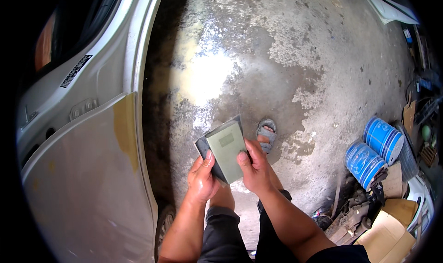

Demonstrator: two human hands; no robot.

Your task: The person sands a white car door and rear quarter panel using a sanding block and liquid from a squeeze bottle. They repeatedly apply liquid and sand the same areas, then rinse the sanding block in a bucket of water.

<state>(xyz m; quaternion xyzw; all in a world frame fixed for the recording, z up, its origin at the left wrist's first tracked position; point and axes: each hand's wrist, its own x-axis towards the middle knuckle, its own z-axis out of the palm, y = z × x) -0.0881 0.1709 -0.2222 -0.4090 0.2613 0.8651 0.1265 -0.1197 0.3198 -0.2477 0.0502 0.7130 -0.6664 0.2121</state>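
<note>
Above the concrete floor point(300, 36), to the right of a pale car panel point(92, 175), a flat grey-green block point(225, 159) and the dark sheet point(201, 145) beneath it are gripped between two hands. The left hand point(203, 176) pinches the sheet side, its thumb by the block's left edge; the right hand point(256, 169) clasps the block's right edge, thumb on the upper face — the fingers underneath are mostly hidden. The sheet shows past the block's left and top edges, and whether it is fixed to the block I cannot tell. A yellowish patch point(125, 131) runs down from the panel's upper right corner, so the step in hand looks like readying a sanding block, with the sheet as abrasive. Next, I judge, the sheet wants squaring to the block's edges and holding taut — then the covered face could go flat to the patch.
</note>
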